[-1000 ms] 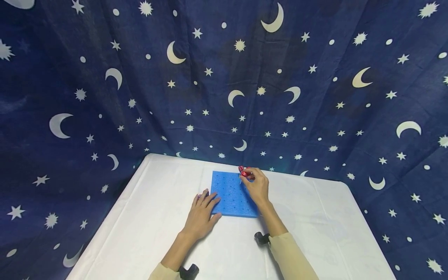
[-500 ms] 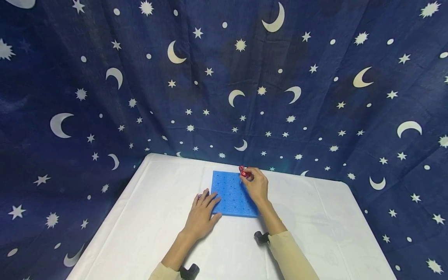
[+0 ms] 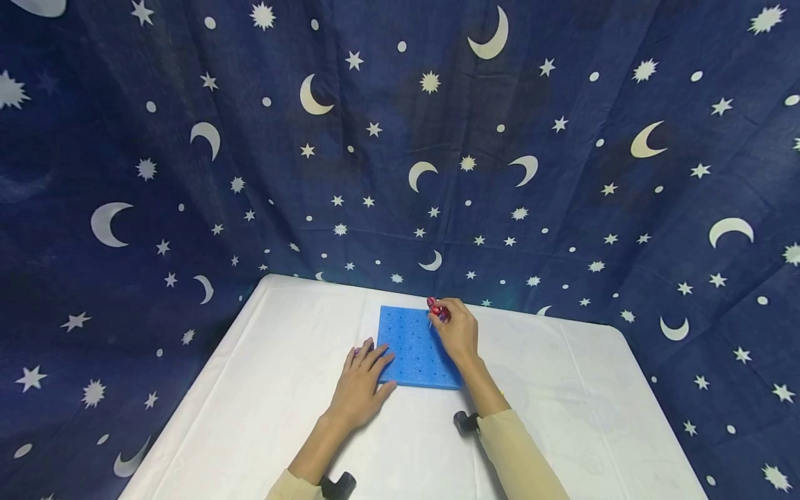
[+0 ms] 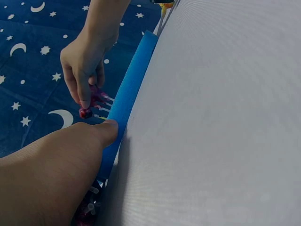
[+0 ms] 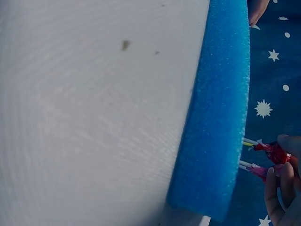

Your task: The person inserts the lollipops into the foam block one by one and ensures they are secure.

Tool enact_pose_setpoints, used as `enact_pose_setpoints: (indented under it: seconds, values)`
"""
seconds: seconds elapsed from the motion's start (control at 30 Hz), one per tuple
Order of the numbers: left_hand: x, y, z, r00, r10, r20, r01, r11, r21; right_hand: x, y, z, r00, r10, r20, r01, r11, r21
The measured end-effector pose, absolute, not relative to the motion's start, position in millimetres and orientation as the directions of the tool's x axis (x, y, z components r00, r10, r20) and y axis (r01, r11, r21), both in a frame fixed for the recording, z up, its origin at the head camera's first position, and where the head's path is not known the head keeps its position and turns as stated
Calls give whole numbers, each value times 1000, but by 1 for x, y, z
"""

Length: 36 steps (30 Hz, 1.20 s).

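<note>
A flat blue foam board [image 3: 409,354] with rows of small holes lies on the white table. At its far right corner my right hand [image 3: 459,335] pinches a red-wrapped lollipop [image 3: 435,310], whose stick points down at the foam. More wrapped lollipops [image 4: 96,96] stand by their sticks in the foam beside those fingers. In the right wrist view, red and pink wrappers [image 5: 275,153] show close to the fingertips, sticks meeting the board. My left hand [image 3: 357,392] rests with extended fingers on the board's near left edge, its thumb [image 4: 109,132] against the foam's side.
Purple-wrapped lollipops [image 4: 87,212] lie left of the board, mostly hidden behind my left hand. Something yellow-orange on a stick [image 4: 166,6] is near my right wrist. Behind the white table [image 3: 562,430] hangs a dark blue curtain [image 3: 387,139] with moons and stars.
My right hand stays at the far right corner, with only a slight shift of its fingers around the lollipop. The left hand and board hold still.
</note>
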<state>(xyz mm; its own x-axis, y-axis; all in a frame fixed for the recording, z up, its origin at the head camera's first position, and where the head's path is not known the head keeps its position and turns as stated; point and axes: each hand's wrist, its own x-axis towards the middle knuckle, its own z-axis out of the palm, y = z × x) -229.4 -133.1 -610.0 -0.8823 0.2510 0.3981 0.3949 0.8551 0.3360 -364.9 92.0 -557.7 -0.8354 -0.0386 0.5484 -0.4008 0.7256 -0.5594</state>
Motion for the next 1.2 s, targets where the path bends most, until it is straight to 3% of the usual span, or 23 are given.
enact_pose_setpoints:
  seconds: [0.23, 0.97, 1.2]
  values:
    - [-230, -133, -611, -880, 256, 401, 401, 853, 335, -365, 94, -558, -848, -38, 528, -390, 718, -576]
    - [-229, -134, -612, -878, 260, 402, 409, 844, 346, -336, 114, -550, -746, -2, 666, -502, 659, -560]
    - [-229, -134, -611, -884, 254, 393, 399, 848, 348, -324, 119, -549, -751, 9, 660, -488, 666, -564]
